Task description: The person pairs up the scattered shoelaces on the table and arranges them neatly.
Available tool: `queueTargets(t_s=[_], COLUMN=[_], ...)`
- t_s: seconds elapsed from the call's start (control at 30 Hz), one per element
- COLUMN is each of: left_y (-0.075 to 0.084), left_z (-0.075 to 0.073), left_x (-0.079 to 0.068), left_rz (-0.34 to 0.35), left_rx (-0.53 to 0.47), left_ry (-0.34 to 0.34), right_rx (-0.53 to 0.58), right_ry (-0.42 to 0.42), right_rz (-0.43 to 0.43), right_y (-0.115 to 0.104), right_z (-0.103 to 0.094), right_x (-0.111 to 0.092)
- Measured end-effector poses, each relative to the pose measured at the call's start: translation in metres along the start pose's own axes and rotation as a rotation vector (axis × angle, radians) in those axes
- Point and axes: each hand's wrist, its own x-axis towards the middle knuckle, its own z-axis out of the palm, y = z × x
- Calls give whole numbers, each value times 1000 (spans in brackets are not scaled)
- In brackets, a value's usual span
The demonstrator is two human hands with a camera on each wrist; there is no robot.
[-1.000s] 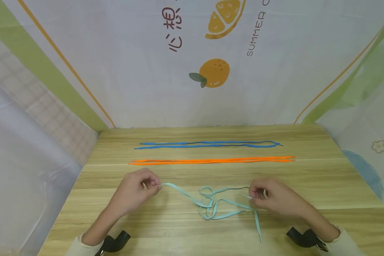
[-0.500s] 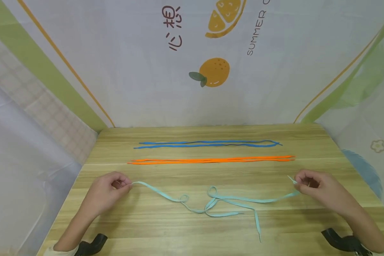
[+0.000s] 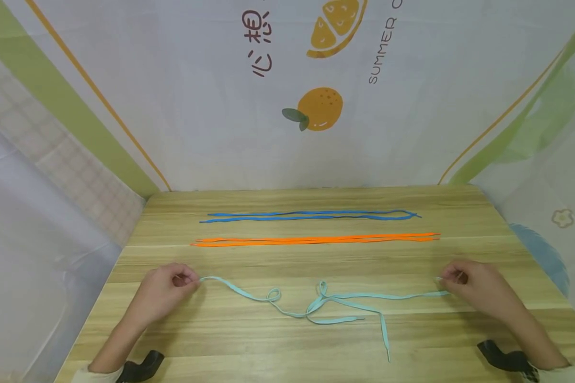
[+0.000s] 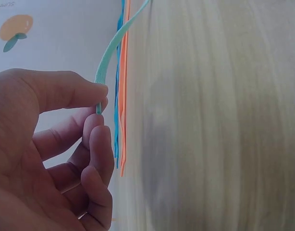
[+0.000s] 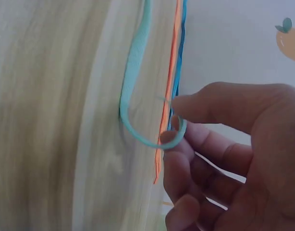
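Observation:
A mint-green shoelace (image 3: 369,295) stretches across the front of the table between both hands, with small loops and crossings near the middle. My left hand (image 3: 165,290) pinches one end between thumb and forefinger; in the left wrist view the green lace (image 4: 109,55) rises from the fingertips. My right hand (image 3: 476,287) pinches the lace near its other side, where the right wrist view shows the green lace (image 5: 133,67) curving round in a loop to the fingers. Loose green ends lie on the wood below the middle, one pointing right, one toward the front.
Behind the green lace lies an orange pair of shoelaces (image 3: 316,240), laid straight from left to right. Farther back is a blue shoelace (image 3: 306,214), doubled the same way. The wooden table (image 3: 249,351) ends at a printed cloth backdrop (image 3: 220,143).
Both hands have moved apart, drawing the bunched green lace out into a longer line. Over the last half second the hands shifted only slightly and the right part straightened.

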Motion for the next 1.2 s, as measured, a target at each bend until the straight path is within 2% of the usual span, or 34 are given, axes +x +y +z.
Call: queueTargets(t_s=[0.1,0.23,0.3,0.4,0.6,0.7,0.93,1.2], left_y=[1,2,2,1,0,-1,0,-2], left_z=[3,7,9,10,11,12,13,14], left_x=[1,1,0,0,-1,-1,-2,-3], left_rz=[9,14,18,21,5,2,-23,-16], left_rx=[-1,-5,-7,-12,-16,-14,-20,-8], left_ry=[1,-15,-30,-47,-63,-63,-67,-58], right_rx=[-34,-72,-65,-5,148,160,38,23], right_ry=[35,129,131,64,-176,-230,-227,-205], right_rz=[-15,-64,-76,-82,-93,-109,-72,-111], right_y=[-4,-14,-22,-38,-75,-91,-111,-107], right_z=[3,6,9,15,35,47,63,64], right_x=[2,1,-1,-6,-23,-32,-42,-43])
